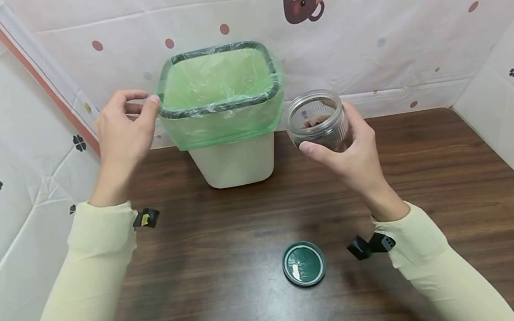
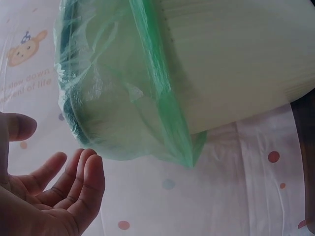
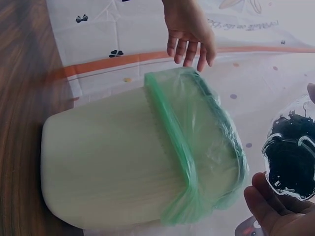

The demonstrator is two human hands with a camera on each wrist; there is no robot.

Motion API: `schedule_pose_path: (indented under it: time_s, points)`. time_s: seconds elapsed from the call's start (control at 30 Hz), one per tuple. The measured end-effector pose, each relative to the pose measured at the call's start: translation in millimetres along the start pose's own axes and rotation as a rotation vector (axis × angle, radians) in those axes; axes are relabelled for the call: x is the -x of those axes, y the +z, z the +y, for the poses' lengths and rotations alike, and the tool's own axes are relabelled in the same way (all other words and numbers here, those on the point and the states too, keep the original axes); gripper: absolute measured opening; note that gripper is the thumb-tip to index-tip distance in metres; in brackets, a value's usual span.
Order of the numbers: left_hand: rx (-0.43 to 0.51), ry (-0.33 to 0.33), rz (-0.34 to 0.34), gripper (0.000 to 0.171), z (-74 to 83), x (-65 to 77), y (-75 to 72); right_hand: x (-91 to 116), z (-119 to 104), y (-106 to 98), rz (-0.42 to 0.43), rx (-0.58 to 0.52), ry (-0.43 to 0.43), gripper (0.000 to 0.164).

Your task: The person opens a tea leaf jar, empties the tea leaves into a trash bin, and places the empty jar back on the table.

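A white trash can (image 1: 237,163) stands at the back of the table, lined with a green plastic bag (image 1: 225,126) folded over its dark rim. Beside the rim's left side is my left hand (image 1: 124,123), its fingers loosely bent with nothing between them; the left wrist view shows the fingertips (image 2: 93,169) just off the bag. My right hand (image 1: 351,152) grips a clear ribbed jar (image 1: 317,121) to the right of the can. The jar has no lid on, and dark stuff (image 3: 293,164) lies in its bottom.
A round green lid (image 1: 303,264) lies on the dark wooden table (image 1: 198,234), nearer to me than the can. Printed sheeting (image 1: 399,32) hangs behind the table and along both sides. The can stands close to the back sheet.
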State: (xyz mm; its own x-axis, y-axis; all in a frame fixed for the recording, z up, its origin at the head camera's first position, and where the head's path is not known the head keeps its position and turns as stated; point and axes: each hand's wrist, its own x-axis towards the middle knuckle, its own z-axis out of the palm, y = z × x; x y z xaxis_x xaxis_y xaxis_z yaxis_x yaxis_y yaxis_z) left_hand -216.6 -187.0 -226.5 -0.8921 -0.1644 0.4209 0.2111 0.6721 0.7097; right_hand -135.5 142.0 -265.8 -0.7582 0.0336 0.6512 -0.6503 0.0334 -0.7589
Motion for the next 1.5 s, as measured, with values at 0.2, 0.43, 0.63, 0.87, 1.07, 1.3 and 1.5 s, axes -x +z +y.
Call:
schedule_pose_path:
  time_s: [0.2, 0.43, 0.63, 0.87, 1.07, 1.3, 1.5]
  points:
    - [-0.024, -0.010, -0.027, 0.049, 2.1, -6.7, -4.1, -3.9, -1.0, 1.3, -0.008, 0.037, 0.005, 0.055]
    - [-0.031, -0.027, -0.074, 0.049, 3.9, -10.7, -6.3, -6.4, -1.6, 0.5, -0.030, 0.019, 0.014, 0.055]
    - [-0.047, -0.039, -0.087, 0.051, 6.7, -14.9, -6.2, -10.1, -4.9, 1.5, -0.033, 0.055, 0.001, 0.054]
    - [-0.055, -0.074, -0.106, 0.052, 10.0, -20.4, -6.6, -12.2, -7.7, 4.8, -0.033, 0.058, 0.003, 0.055]
    - [-0.085, -0.080, -0.125, 0.055, 9.8, -26.5, -7.5, -14.8, -10.0, 6.2, -0.027, 0.067, 0.007, 0.057]
    - [-0.137, -0.090, -0.154, 0.059, 12.1, -34.8, -5.5, -15.4, -12.9, 6.0, -0.025, 0.104, 0.003, 0.059]
    - [-0.161, -0.114, -0.165, 0.060, 12.8, -41.4, -3.9, -16.9, -14.8, 6.4, -0.027, 0.120, 0.014, 0.058]
